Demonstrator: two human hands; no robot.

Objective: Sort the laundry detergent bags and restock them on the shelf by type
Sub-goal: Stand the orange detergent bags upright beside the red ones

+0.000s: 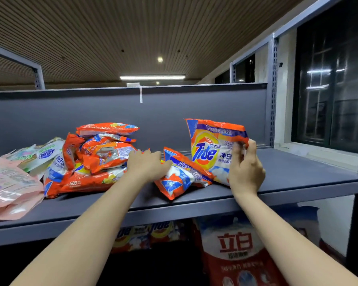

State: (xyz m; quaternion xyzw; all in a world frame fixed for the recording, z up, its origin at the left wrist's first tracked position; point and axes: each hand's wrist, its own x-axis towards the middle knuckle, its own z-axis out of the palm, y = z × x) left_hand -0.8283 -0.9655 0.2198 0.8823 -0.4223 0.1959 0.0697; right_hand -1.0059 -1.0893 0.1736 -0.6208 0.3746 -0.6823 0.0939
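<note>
Right fingers pinched on upright Tide bag at shelf right end, left fingers spread flat against slumped Tide bag beside orange pile; best stood straight, logo forward, apart from pile; crinkly orange-white pouch, soft, floppy.

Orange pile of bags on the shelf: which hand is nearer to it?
Left. The left hand is at the orange pile's right edge, seemingly touching it. The right hand is well to the right, gripping the upright Tide bag.
</note>
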